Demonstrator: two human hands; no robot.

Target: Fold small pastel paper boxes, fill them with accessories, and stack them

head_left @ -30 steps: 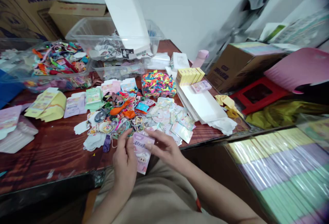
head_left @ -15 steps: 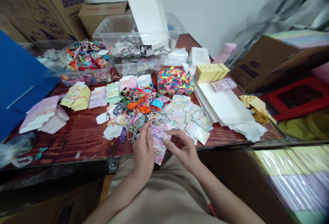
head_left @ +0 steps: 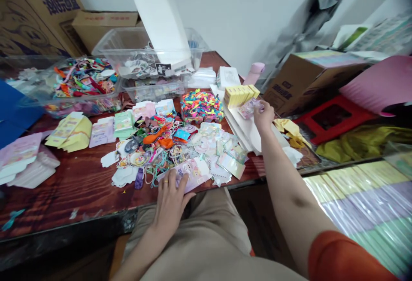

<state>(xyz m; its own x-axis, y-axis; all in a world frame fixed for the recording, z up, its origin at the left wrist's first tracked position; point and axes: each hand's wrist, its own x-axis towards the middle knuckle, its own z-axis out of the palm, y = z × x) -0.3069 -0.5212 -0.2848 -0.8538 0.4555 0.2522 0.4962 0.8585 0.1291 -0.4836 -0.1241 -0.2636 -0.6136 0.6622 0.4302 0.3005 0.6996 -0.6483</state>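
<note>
At the table's front edge, my left hand (head_left: 170,199) has its fingers curled over a flat, unfolded purple printed carton (head_left: 195,175), which lies partly on the pile. Out to the right, my right hand (head_left: 264,117) is closed on a small purple box (head_left: 248,108) above a white tray-like carton (head_left: 240,128). A row of small yellow boxes (head_left: 241,96) stands just behind that box. Left of my right hand is a heap of glossy cards and stickers (head_left: 230,156). Hair ties and balloons (head_left: 161,137) lie mixed beyond my left hand.
Flat yellow cartons (head_left: 75,130) and purple cartons (head_left: 22,156) are stacked at the left. Clear bins (head_left: 106,49) line the back, with a tub of bright small pieces (head_left: 202,107) before them. A red stool (head_left: 331,117) and wrapped cartons (head_left: 363,195) are at the right.
My hands have parted. My right hand has moved right to the yellow boxes with a small purple box. A flat purple carton is now under my left hand. The view has shifted right.
</note>
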